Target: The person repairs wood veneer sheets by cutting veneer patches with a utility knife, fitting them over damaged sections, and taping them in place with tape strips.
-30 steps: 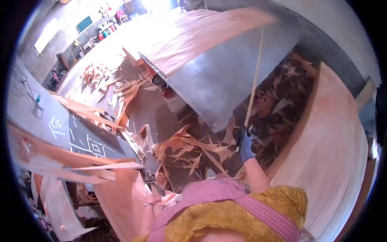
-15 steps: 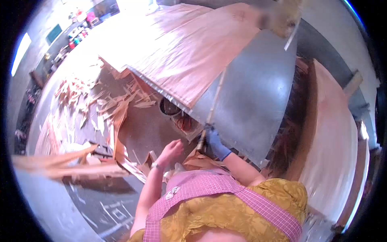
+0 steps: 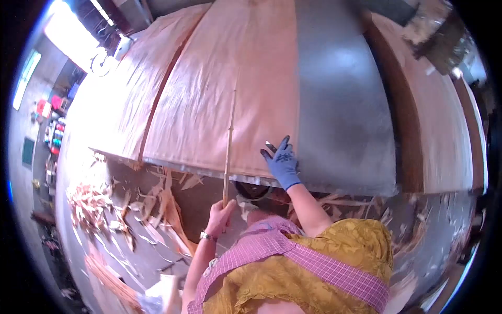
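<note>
My bare left hand (image 3: 220,217), with a watch at the wrist, is closed round the lower end of a thin bamboo stick (image 3: 228,152). The stick points forward over a pinkish-tan veneer sheet (image 3: 209,94) on a large table. My right hand (image 3: 282,163) wears a blue glove with dark fingertips and is over the sheet's right edge. A small pale, pointed object (image 3: 270,144) shows between its thumb and fingers; I cannot make out what it is. Right of the sheet lies a smooth grey metal surface (image 3: 342,104).
Veneer scraps (image 3: 91,201) litter the floor at the left and below the table edge. A dark round bucket (image 3: 252,189) is partly under that edge. Another veneer stack (image 3: 439,120) stands at the right. A blurred person (image 3: 434,36) is at the upper right.
The view has turned toward the table. The stick has passed from my right hand to my left, which has closed on it. My gloved right hand has moved onto the veneer's edge.
</note>
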